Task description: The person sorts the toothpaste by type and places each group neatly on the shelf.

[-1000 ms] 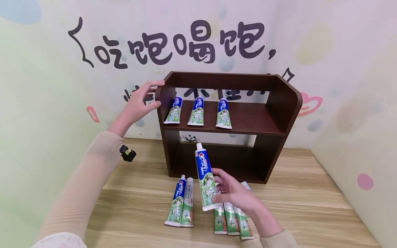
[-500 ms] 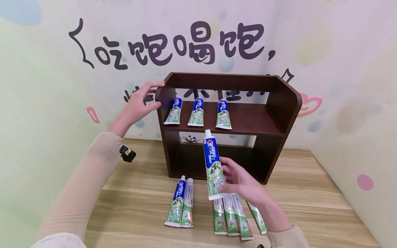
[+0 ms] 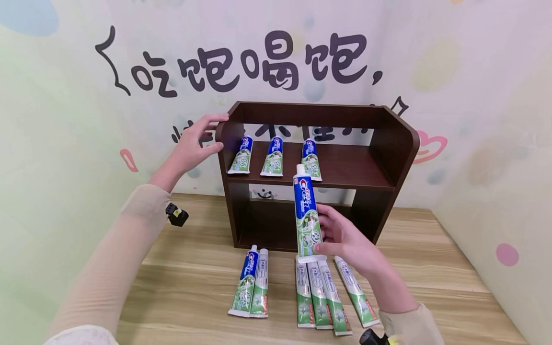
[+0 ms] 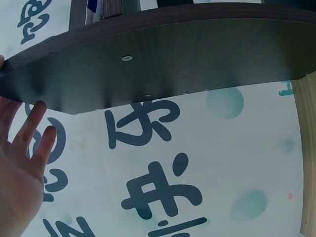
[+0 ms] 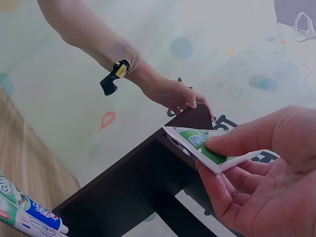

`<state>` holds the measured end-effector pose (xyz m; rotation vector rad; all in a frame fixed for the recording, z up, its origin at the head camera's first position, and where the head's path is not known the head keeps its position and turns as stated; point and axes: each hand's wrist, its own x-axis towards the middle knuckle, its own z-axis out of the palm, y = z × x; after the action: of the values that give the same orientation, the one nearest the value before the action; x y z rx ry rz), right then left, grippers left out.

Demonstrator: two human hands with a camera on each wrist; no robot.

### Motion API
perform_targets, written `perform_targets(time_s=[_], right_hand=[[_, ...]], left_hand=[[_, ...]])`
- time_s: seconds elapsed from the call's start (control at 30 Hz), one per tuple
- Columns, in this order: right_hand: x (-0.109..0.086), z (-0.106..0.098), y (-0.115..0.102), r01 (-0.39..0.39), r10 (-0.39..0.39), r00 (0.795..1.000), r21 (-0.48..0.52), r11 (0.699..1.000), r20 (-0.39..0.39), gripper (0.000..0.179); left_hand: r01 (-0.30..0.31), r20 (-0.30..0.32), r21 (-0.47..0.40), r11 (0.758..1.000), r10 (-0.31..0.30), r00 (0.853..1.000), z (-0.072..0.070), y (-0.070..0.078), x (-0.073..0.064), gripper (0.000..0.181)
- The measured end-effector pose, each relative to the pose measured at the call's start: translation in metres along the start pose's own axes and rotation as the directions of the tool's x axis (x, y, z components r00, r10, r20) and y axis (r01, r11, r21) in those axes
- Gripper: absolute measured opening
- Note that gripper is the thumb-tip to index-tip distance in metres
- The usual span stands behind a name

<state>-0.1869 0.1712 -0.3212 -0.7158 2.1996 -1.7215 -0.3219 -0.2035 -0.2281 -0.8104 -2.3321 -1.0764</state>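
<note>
R hand [image 3: 345, 237] pinches the held tube [image 3: 308, 218] near its flat end: thumb on the printed front, other fingers curled behind. Tube is up off the tabletop [image 3: 194, 268], in front of the rack [image 3: 394, 139], cap up, flat end down. In head view its cap overlaps the lower L part of the third shelf tube [image 3: 312, 158] — can't tell from here if they touch.

L hand [image 3: 194, 143] rests on the rack's L side panel, fingers spread, thumb at the front edge, one fingertip up by the top corner. Black device [image 3: 177, 214] sits at the L wrist; another [image 3: 374, 338] shows partly at the R wrist.

Rack is dark brown, two levels. Upper shelf [image 3: 349, 163] has three blue-green Crest tubes in a row, flat ends to the front: first shelf tube [image 3: 240, 155] by the L panel, second shelf tube [image 3: 272, 156] next, third near the middle.

On the tabletop, front L: blue-green tube [image 3: 244, 285] touching a white-green tube [image 3: 260, 287]. Below the held tube, three more white-green ones [image 3: 304, 297] lie close side by side; a fourth, the R tube [image 3: 356, 291], lies slanted, a bit apart, near the R forearm.

Back wall [image 3: 474, 72] is pale w/ colored spots & big black writing [image 3: 280, 60].
</note>
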Motion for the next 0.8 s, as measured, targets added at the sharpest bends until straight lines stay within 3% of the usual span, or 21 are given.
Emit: perform_targets(time_s=[0.3, 0.8], right_hand=[[0.006, -0.011, -0.016, 0.012, -0.012, 1.000, -0.045, 0.999, -0.012, 0.078], [0.012, -0.036, -0.039, 0.026, -0.036, 0.994, -0.095, 0.995, -0.103, 0.075]], left_hand=[[0.006, 0.004, 0.001, 1.000, -0.006, 1.000, -0.001, 0.001, 0.000, 0.055], [-0.001, -0.002, -0.008, 1.000, 0.001, 1.000, -0.001, 0.001, 0.000, 0.055]])
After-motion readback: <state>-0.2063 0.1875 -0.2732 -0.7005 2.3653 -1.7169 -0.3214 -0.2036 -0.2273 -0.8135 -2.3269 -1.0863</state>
